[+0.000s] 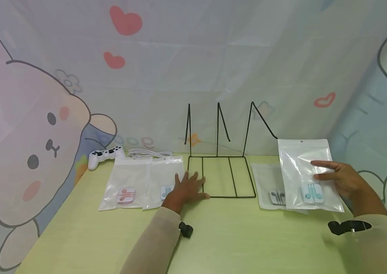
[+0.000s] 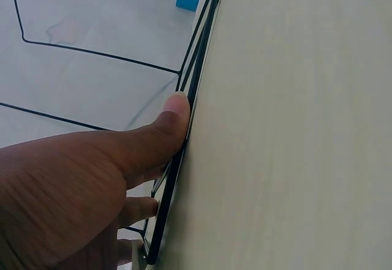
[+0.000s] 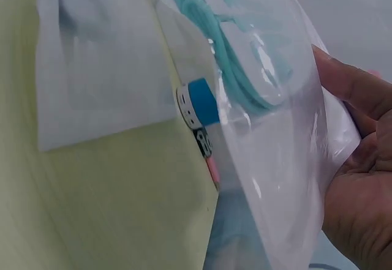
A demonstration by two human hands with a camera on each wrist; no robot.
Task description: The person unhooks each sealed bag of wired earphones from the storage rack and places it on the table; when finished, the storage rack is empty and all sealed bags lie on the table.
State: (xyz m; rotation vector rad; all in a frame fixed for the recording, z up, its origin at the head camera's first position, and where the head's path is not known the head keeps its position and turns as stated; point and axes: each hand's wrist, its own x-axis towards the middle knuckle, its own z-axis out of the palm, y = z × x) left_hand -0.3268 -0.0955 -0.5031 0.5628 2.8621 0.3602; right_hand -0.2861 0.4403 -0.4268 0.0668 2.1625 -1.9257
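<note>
My right hand (image 1: 349, 179) pinches a clear zip bag (image 1: 303, 160) by its right side, fingers in front, thumb hidden behind it. Inside is a small case of teal earphones (image 1: 312, 193), also large in the right wrist view (image 3: 236, 56). The held bag overlaps another zip bag (image 1: 264, 179) with dark earphones (image 1: 277, 198) on the table. My left hand (image 1: 186, 190), fingers spread, rests at the left side of a black wire rack (image 1: 229, 197). In the left wrist view its thumb lies along the rack's wire edge (image 2: 168, 221).
Left of the rack lie two zip bags, one with pink earphones (image 1: 126, 195), one with blue earphones (image 1: 167, 191). Behind them are a white game controller (image 1: 106, 155) and a coiled white cable (image 1: 149, 153). A blue-capped item (image 3: 202, 101) stands behind the held bag. A printed cloth (image 1: 221, 68) backs the table.
</note>
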